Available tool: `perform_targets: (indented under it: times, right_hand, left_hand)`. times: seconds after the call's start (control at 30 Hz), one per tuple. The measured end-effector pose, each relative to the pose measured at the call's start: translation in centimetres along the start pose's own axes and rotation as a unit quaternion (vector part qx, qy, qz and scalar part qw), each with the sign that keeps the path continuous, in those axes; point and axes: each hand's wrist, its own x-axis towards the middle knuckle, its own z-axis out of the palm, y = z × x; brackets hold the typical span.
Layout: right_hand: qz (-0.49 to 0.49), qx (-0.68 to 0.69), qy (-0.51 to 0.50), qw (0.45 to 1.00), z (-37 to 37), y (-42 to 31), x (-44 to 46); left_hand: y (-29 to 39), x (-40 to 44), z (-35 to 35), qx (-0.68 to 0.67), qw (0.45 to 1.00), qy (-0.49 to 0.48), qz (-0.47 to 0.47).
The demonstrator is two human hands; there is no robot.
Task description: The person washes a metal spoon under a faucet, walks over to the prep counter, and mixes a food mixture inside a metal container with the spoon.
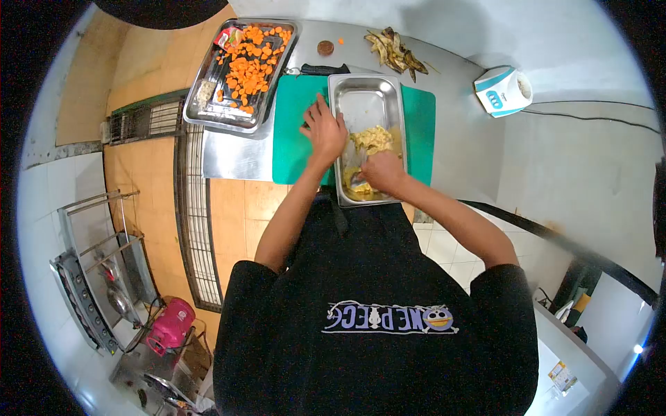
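A deep steel pan (365, 83) stands on a green cutting board (293, 125). In it lies yellow mashed food (373, 139), with more smeared over the bottom towards the near end. My left hand (326, 132) rests at the pan's left wall, its fingers spread. Inside the pan, my right hand (383, 172) is closed in a fist over the mash. It seems to grip a utensil, but the thing is mostly hidden beneath the fingers and cannot be made out.
Left of the board, a steel tray (291, 43) holds sliced carrots (248, 75) and a red packet (227, 37). Behind the pan lie a black handle (326, 70), a small brown round object (325, 48) and dark peels (395, 51). A white-and-blue appliance (501, 91) stands at the right.
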Motion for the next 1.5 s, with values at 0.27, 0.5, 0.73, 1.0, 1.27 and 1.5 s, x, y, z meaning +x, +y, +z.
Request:
perform_targets:
  times: [0.27, 0.5, 0.73, 1.0, 1.27, 1.5]
  right_hand:
    - [0.014, -0.003, 0.053, 0.999, -1.4, -0.1, 1.0]
    - [0.058, 0.008, 0.088, 0.994, -0.7, 2.7, 2.9]
    - [0.057, -0.004, 0.041, 0.997, -0.4, 2.1, 2.5]
    - [0.068, -0.004, -0.049, 0.996, -3.1, 2.0, 4.3]
    - [0.094, -0.036, -0.040, 0.994, -4.0, 2.3, 5.4]
    - [0.095, -0.041, -0.062, 0.993, -5.5, 2.5, 4.7]
  left_hand:
    - [-0.8, 0.3, 0.9, -0.028, 0.997, 0.052, 0.057]
    - [-0.9, -0.2, 0.5, -0.066, 0.996, 0.052, 0.036]
    - [-0.9, 0.0, 0.7, -0.098, 0.991, 0.081, 0.037]
    - [-1.2, 0.1, 1.3, -0.086, 0.991, 0.095, 0.046]
    - [-0.9, 0.1, 0.7, -0.082, 0.993, 0.076, 0.039]
    - [-0.8, -0.1, 0.1, -0.071, 0.993, 0.080, 0.040]
